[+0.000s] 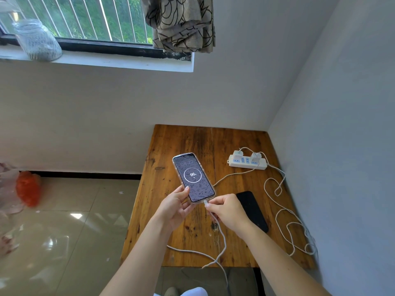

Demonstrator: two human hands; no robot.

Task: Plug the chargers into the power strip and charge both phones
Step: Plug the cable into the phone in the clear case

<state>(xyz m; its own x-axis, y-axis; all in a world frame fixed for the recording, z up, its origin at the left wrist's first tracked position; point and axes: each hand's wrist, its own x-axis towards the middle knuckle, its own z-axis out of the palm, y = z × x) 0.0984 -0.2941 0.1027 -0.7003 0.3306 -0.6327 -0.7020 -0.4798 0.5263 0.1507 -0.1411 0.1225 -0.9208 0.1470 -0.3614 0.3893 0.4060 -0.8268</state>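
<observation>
My left hand (175, 205) holds a phone in a clear case (193, 177) above the wooden table (171, 150); its lit screen shows a ring with 96%. My right hand (226, 210) pinches the white cable's plug (205, 203) at the phone's bottom port. A second phone (252, 210), dark-screened, lies flat on the table to the right of my right hand. A white power strip (248, 162) sits at the back right with two white chargers (238, 154) (256, 157) plugged into it. White cables (284, 212) loop over the table.
The table stands in a corner, walls behind and to the right. Its left edge borders a tiled floor (64, 231). A glass jar (36, 40) rests on the window sill. A curtain (181, 24) hangs above. An orange bag (27, 188) lies on the floor at left.
</observation>
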